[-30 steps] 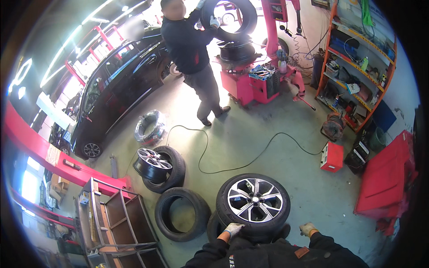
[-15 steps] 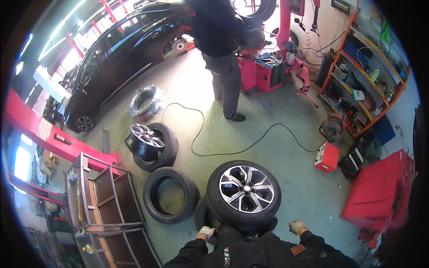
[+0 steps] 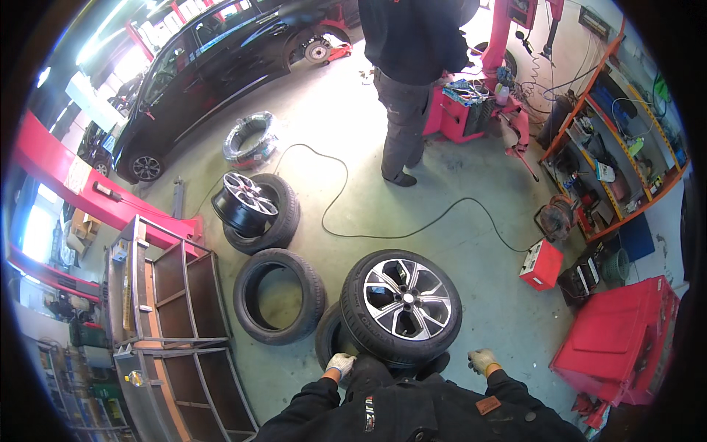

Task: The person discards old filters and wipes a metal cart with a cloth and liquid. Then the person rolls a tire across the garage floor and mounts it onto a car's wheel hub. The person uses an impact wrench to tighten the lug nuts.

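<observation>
Just ahead of me a wheel (image 3: 408, 298), a black tire on a black-and-silver alloy rim, lies tilted with its face up. Its lower left side overlaps a bare tire (image 3: 328, 340). My left hand (image 3: 341, 364), in a pale work glove, hangs beside the wheel's lower left edge, fingers loosely curled and nothing visible in them. To the right of the wheel, apart from it, my gloved right hand (image 3: 483, 361) also has its fingers curled in, with no object showing. Another loose tire (image 3: 280, 296) lies to the left.
Beyond it, a bare rim (image 3: 249, 204) leans on a tire (image 3: 284, 221) near a wrapped tire (image 3: 251, 140). A cable (image 3: 383, 236) snakes to a red box (image 3: 541, 264). A co-worker (image 3: 405, 96) stands by a red machine (image 3: 460, 118). Metal frames (image 3: 169, 291) stand left, a red cabinet (image 3: 615, 339) right.
My view has tilted and shifted, so the car and red machine sit higher in the picture. The co-worker appears farther right. My hands stay on either side of the wheel.
</observation>
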The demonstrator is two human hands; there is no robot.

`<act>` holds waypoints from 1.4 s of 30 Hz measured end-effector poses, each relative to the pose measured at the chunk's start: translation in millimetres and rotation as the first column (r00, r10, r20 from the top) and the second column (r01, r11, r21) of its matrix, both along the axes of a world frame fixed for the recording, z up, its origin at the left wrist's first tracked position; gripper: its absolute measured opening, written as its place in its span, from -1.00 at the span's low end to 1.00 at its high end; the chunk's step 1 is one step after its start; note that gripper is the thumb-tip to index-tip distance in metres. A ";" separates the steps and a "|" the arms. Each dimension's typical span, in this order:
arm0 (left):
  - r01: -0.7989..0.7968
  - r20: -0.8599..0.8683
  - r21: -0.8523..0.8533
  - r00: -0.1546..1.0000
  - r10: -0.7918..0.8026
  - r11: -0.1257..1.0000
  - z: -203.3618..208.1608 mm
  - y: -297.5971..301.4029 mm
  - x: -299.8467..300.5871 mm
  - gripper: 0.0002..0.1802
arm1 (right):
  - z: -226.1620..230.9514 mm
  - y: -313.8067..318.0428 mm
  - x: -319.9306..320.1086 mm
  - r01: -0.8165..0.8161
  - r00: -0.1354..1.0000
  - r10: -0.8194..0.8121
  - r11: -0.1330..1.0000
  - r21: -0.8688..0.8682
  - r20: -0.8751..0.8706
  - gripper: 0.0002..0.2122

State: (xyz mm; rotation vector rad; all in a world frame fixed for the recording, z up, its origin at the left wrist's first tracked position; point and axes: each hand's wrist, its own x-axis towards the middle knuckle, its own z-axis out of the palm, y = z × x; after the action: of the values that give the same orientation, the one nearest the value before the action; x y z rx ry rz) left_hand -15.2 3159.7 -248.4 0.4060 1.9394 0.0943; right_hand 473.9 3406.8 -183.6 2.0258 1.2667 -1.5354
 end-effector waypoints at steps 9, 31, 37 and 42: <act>0.149 -0.088 0.056 0.986 -0.144 0.987 -21.1 -31.9 -9.8 -0.52 | -30.6 -23.5 30.5 -0.151 0.988 0.152 0.988 -0.041 0.029 -0.54; -0.253 0.120 0.132 0.964 0.238 0.958 -26.9 -8.4 6.6 -0.58 | -5.9 -29.2 27.0 0.020 1.000 -0.020 0.999 -0.047 0.003 -0.60; -0.386 0.158 0.087 0.916 0.370 0.918 -30.0 -28.7 6.5 -0.63 | -16.9 -42.5 25.9 0.008 1.000 -0.010 0.998 -0.070 -0.026 -0.56; -0.495 0.144 0.048 0.863 0.484 0.868 -90.1 -46.7 -2.8 -0.58 | -57.2 -53.7 10.1 -0.113 0.987 0.128 0.983 -0.147 0.098 -0.52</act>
State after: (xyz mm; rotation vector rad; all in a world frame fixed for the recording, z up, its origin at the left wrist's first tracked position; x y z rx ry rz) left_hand -17.9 3112.9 -338.5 -0.0529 1.8742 0.5233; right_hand 484.0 3353.1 -240.8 1.8805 1.1822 -1.4007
